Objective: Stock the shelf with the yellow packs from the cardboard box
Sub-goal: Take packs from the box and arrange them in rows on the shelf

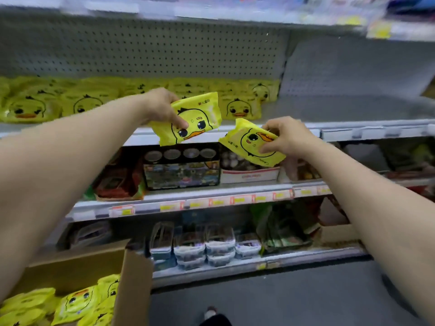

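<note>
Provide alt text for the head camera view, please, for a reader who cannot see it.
The left hand holds one yellow pack, the right hand a second pack, before a shelf lined with duck-face packs. A cardboard box at lower left holds more.

Yellow packs (196, 120) bear orange-billed duck faces.

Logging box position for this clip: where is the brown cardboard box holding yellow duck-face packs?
In the head view's bottom-left corner, the brown cardboard box sits below the left forearm, beside the stacked clear plastic tubs.
</note>
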Tool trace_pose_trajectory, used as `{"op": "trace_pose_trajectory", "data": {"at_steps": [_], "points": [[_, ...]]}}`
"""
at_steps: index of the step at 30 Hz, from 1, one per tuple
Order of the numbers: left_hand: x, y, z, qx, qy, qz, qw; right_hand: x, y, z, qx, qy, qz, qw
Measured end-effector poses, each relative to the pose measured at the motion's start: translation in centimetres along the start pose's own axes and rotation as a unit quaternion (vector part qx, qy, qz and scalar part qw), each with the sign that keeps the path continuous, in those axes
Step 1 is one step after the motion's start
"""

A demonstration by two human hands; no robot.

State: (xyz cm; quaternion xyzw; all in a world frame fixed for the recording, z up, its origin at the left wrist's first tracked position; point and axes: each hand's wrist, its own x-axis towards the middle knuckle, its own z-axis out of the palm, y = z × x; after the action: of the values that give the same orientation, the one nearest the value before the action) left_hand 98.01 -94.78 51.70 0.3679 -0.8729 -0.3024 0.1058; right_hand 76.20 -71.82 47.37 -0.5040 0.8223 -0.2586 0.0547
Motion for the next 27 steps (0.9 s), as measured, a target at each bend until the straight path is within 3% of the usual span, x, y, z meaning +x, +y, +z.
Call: {"op": "trace_pose_trajectory", "data": {"at_steps": [6, 16, 27], "points": [[10.3, 7.6, 3.6, 0.028, -0.012, 0.069, 0.997, 4.2, 4.9, -4.8, -0.056, 0.016, -0.011, 0.998], [28.9, 18.7, 7.5, 0.103, -0.034, 0.185, 0.977, 17.1, 13.0, -10.4, -0.052, -0.009, 0.004, 0.999], [40.4, 22.7, 14.7, 0.171, -0.056, 0.174, 0.968, 22.9, 22.8, -12.0, -0.049, -0.039, 0.041, 0.997]]}}
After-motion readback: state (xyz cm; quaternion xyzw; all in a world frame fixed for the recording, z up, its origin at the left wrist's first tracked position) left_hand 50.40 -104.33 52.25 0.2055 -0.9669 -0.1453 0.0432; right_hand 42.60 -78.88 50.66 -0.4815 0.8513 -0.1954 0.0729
